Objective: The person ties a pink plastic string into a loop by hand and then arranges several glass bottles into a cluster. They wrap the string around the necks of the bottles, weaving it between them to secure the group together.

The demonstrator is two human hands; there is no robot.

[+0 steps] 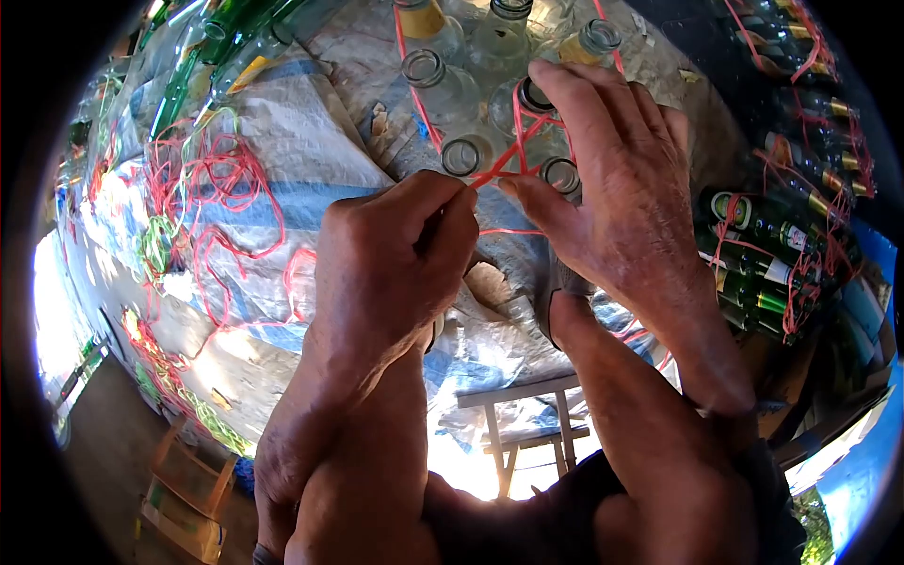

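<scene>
Several clear glass bottles (444, 92) stand upright in a group at the top centre, with red twine (421, 113) running around and between their necks. My left hand (400, 250) is closed in a pinch on the twine, just below the nearest bottles. Over the right side of the group lies my right hand (621, 174), its fingers spread and reaching past a dark-rimmed bottle mouth (535, 94). The right thumb is near the crossing strands beside my left fingertips; whether it presses them is unclear.
Tangled red twine (221, 179) lies on the grey and blue sheet (311, 202) at left. Green bottles (179, 89) are at upper left. Bundles of tied bottles (767, 268) lie at right. A wooden stool (518, 391) and my bare legs are below.
</scene>
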